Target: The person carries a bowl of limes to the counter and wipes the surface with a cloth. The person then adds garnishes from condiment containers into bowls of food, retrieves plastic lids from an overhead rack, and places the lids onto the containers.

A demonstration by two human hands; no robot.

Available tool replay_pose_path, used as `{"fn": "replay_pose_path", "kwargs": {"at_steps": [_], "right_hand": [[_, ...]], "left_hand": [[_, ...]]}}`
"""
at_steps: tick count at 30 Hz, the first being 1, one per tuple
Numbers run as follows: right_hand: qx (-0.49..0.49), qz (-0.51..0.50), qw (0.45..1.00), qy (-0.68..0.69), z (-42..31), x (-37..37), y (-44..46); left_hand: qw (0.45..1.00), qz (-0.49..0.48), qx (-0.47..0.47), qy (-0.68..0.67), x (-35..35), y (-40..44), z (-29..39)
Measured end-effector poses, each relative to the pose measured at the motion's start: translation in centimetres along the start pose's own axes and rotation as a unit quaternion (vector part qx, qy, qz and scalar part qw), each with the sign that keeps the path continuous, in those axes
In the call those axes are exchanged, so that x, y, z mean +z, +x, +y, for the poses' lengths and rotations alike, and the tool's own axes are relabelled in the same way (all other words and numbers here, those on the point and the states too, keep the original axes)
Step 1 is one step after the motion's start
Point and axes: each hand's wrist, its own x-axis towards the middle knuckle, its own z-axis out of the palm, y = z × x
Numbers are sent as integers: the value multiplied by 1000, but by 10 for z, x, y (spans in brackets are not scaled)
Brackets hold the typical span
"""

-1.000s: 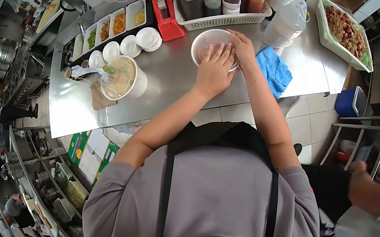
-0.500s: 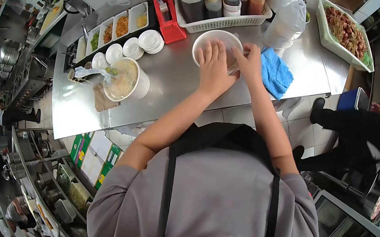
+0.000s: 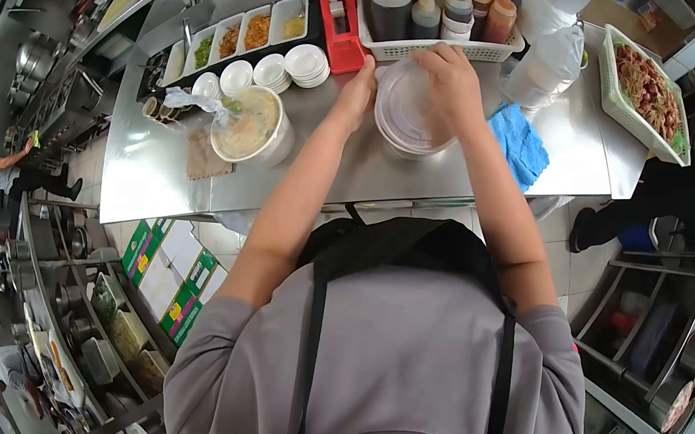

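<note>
Holding the clear lid (image 3: 403, 102) at its far rim: right hand (image 3: 451, 83), fingers curled, thumb side not visible. Lid lies over the white bowl (image 3: 418, 153), whose rim and wall show at the near side; whether it is seated cannot be told. Left hand (image 3: 354, 99) partly open, fingers extended, alongside the left edge of lid and bowl; contact cannot be confirmed. Bowl stands on the metal table (image 3: 303, 182), in front of the basket of squeeze bottles (image 3: 485, 52).

Surroundings: blue cloth (image 3: 518, 146) just right of the right forearm. Red holder (image 3: 345, 49) beyond the left hand. Stacked small white dishes (image 3: 307, 61) to the left, near a row of topping containers (image 3: 257, 31). Large white tub (image 3: 275, 145) nearer the wearer, pale contents, plastic bag (image 3: 192, 100) across its rim.
</note>
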Motion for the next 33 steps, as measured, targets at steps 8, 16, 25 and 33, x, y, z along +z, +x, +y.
{"fn": "replay_pose_path", "kwargs": {"at_steps": [8,16,25,33], "right_hand": [[138,117,951,252,34,-62,25],[217,-114,960,136,67,10,-2],[194,-200,955,99,55,21,0],[218,-136,941,218,62,31,-23]], "left_hand": [[997,19,39,71,9,-18,15],[972,89,185,112,24,-29,39],[820,-5,209,533,26,-27,13],[630,-67,345,692,18,-43,12]]}}
